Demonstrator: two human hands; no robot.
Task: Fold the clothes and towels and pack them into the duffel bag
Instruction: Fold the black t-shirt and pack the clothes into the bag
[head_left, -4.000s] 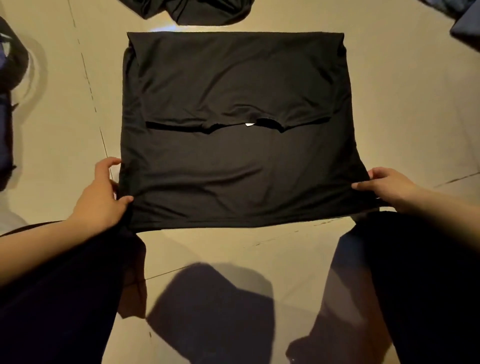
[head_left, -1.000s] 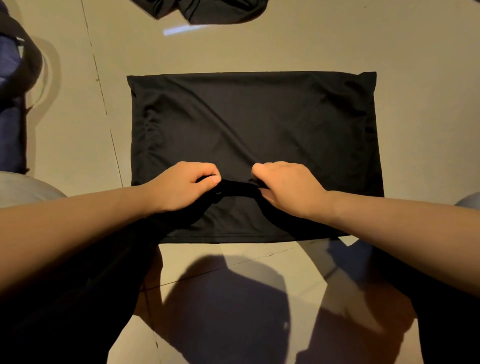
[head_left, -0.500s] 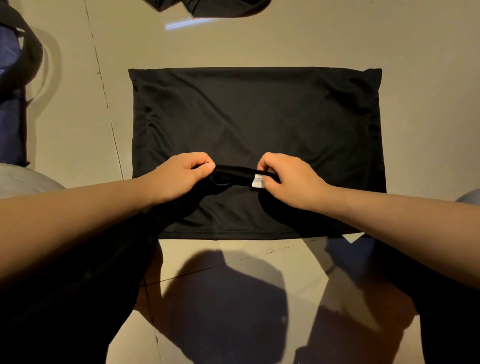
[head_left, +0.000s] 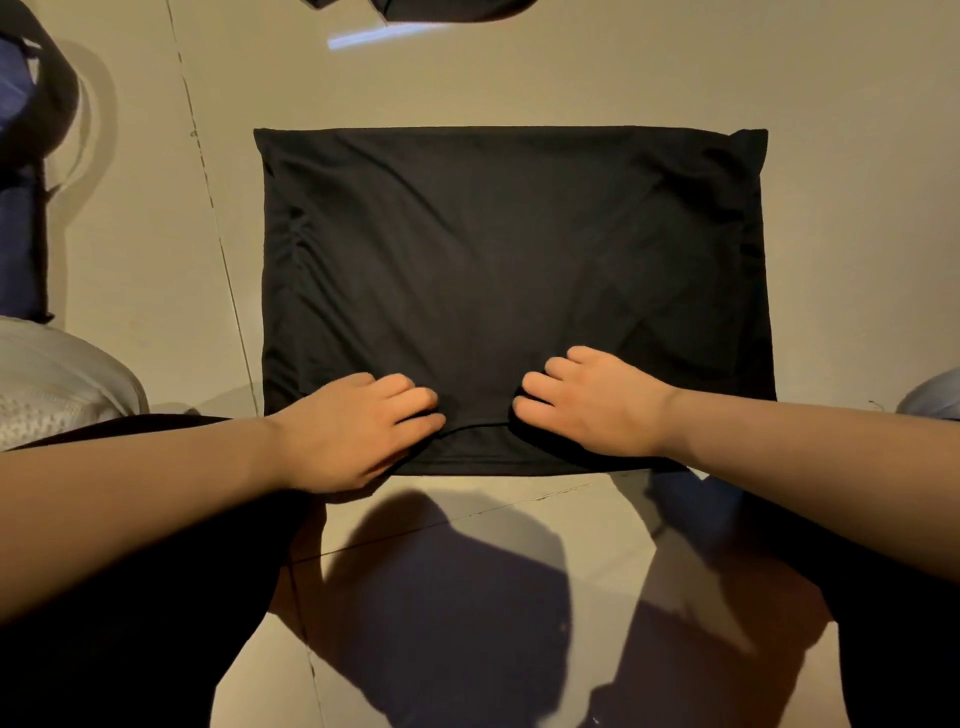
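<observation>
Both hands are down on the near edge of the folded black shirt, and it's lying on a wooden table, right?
Not quite. The head view shows the folded black shirt lying on the tiled floor, not on a wooden table. The rest holds: the left hand and right hand are both down on its near edge.

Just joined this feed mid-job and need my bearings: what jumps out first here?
A black folded garment lies flat as a wide rectangle in the middle of the tan floor. Both hands sit side by side at its near edge, the left hand and right hand, fingers curled into the cloth. More dark clothing pokes in at the top edge, and a dark blue bag sits at far left.
</observation>
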